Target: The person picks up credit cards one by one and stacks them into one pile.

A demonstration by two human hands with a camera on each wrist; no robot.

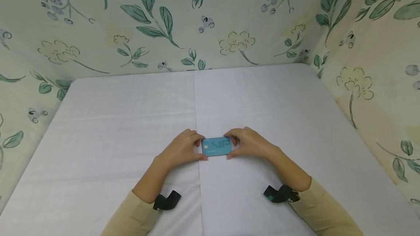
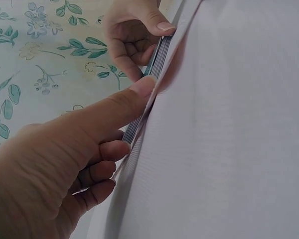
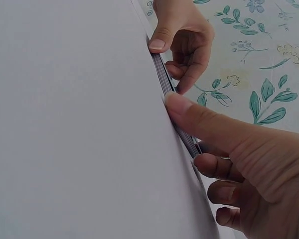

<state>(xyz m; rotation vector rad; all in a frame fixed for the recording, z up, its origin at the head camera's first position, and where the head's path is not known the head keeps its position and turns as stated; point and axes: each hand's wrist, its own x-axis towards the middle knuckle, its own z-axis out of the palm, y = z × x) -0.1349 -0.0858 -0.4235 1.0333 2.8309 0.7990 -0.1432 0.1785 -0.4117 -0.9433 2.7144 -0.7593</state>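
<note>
A stack of cards [image 1: 216, 146] lies flat on the white cloth, its top card blue-green with "VIP" lettering and a chip mark. My left hand [image 1: 183, 148] grips the left end, thumb at the near edge and forefinger at the far edge. At the other end my right hand [image 1: 252, 143] holds the stack the same way. Seen edge-on in the left wrist view, the stack [image 2: 162, 54] shows several thin layers. The right wrist view also shows the layered edge of the stack [image 3: 162, 72] between both thumbs.
A white cloth [image 1: 124, 126] covers the table, with a crease running down its middle. Leaf-and-flower patterned fabric [image 1: 183, 21] stands behind the table and along its sides. Black wrist devices [image 1: 167, 200] sit at both sleeve cuffs.
</note>
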